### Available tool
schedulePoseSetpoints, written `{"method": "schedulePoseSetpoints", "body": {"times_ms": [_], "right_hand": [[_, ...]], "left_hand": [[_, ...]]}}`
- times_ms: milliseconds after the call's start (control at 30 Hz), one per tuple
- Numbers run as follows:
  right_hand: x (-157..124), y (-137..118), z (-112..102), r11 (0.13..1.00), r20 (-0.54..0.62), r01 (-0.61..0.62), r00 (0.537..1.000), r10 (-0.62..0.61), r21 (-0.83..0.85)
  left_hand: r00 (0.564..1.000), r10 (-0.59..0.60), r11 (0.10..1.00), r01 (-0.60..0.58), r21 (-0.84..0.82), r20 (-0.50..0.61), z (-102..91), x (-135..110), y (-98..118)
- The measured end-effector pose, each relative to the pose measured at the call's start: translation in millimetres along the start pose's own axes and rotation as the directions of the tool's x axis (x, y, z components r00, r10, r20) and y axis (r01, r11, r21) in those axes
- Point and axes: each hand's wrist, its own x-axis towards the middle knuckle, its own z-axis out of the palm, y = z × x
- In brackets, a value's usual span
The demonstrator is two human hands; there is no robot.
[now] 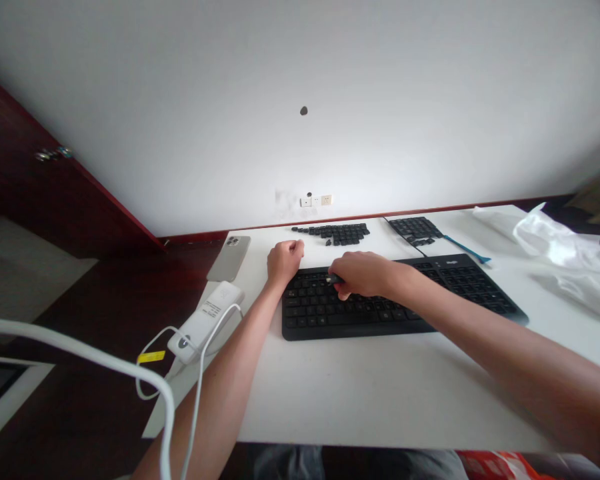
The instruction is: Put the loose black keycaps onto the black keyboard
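A black keyboard (340, 331) lies flat on the white table. My right hand (363, 272) is over its upper left part, fingers closed round a small dark tool (334, 279) with a pale tip. That tip points left, close above the keys; whether it touches one I cannot tell. At the keyboard's upper left corner rests my left hand (284, 261), its fingers curled in. Anything inside them is hidden. Beyond the keyboard, loose black keycaps (347, 233) lie in rows, with another group of keycaps (415, 228) farther right.
A blue slim tool (467, 249) lies behind the keyboard. On the left are a phone (229, 259) and a white power strip (215, 307) with a white cable (167, 400) crossing near my left forearm. Crumpled clear plastic (570, 247) covers the right side. A wall (405, 133) stands behind.
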Motion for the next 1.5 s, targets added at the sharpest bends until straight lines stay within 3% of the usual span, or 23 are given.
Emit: {"method": "schedulePoseSetpoints", "body": {"times_ms": [200,333,433,533,600,733,900,1100,1367,1500], "right_hand": [[5,9,2,0.994,0.044,0.022,0.999,-0.027,0.108],[6,23,-4,0.967,-0.002,0.125,0.992,-0.128,0.222],[13,38,-6,0.957,-0.254,0.145,0.964,-0.079,0.253],[26,55,0,0.978,-0.566,0.065,0.822,0.059,0.196],[34,63,8,0.99,-0.629,0.048,0.776,0.046,0.132],[44,68,24,0.997,-0.592,0.08,0.804,-0.053,0.02],[49,65,31,0.996,-0.522,0.086,0.849,-0.078,-0.01],[47,61,28,0.992,-0.499,0.121,0.858,-0.122,-0.035],[37,63,14,0.981,-0.411,0.186,0.9,-0.145,0.061],[35,73,9,0.967,-0.432,0.25,0.879,-0.202,0.057]], "left_hand": [[1.0,0.005,1.0,-0.005,-0.004,0.002,0.4,-1,-2],[1.0,0.007,1.0,-0.007,-0.014,0.015,0.7,0,-3],[1.0,0.006,1.0,-0.006,-0.022,0.017,1.1,1,-4],[1.0,-0.005,1.0,0.005,-0.023,0.01,2.0,1,-4],[1.0,-0.019,1.0,0.019,-0.021,0.01,2.7,1,-4],[1.0,-0.027,1.0,0.027,-0.015,0.012,2.8,1,-5],[1.0,-0.014,0.999,0.015,-0.038,0.018,1.7,1,-4],[1.0,-0.015,0.999,0.015,-0.039,0.009,1.4,0,-3],[1.0,0.001,0.999,-0.001,-0.052,0.007,2.3,1,-5],[1.0,-0.003,0.998,0.004,-0.062,0.013,1.8,0,-5]]}}
